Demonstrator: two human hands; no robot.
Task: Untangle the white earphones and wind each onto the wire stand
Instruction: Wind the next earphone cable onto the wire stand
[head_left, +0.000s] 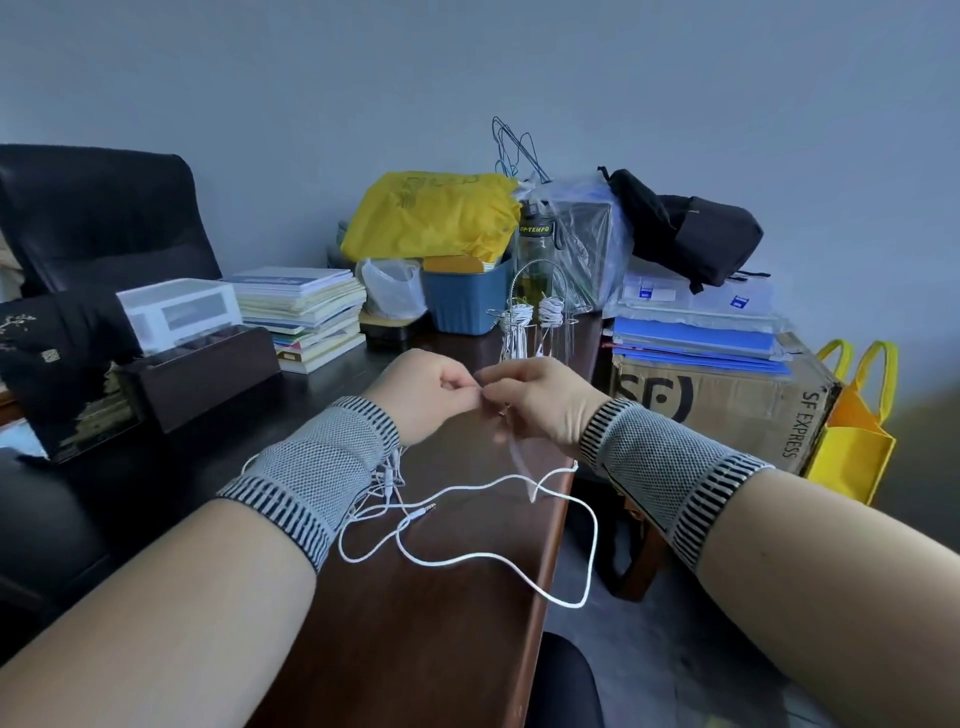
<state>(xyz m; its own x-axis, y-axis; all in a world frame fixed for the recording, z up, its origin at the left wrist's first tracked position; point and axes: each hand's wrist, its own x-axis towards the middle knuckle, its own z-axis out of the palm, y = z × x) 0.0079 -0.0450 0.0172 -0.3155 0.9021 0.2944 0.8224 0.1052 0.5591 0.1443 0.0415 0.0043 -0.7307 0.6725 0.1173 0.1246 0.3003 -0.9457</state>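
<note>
My left hand (423, 395) and my right hand (540, 400) meet above the dark wooden table (415, 649), and both pinch a thin white earphone cable at the fingertips. A long loop of that white earphone cable (467, 556) trails below my hands over the table and past its right edge. A small tangle of white cable with a plug (389, 483) lies beside my left wrist. Beyond my hands stands the wire stand (535, 296), with two white earphones wound on its arms and their ends hanging down.
Stacked books (306, 312), a white box (179, 312) and a dark box (202, 374) sit at the left. A blue bin (465, 304), yellow bag (431, 215) and bottle (535, 249) crowd the back. A cardboard box (727, 400) with folders stands right of the table edge.
</note>
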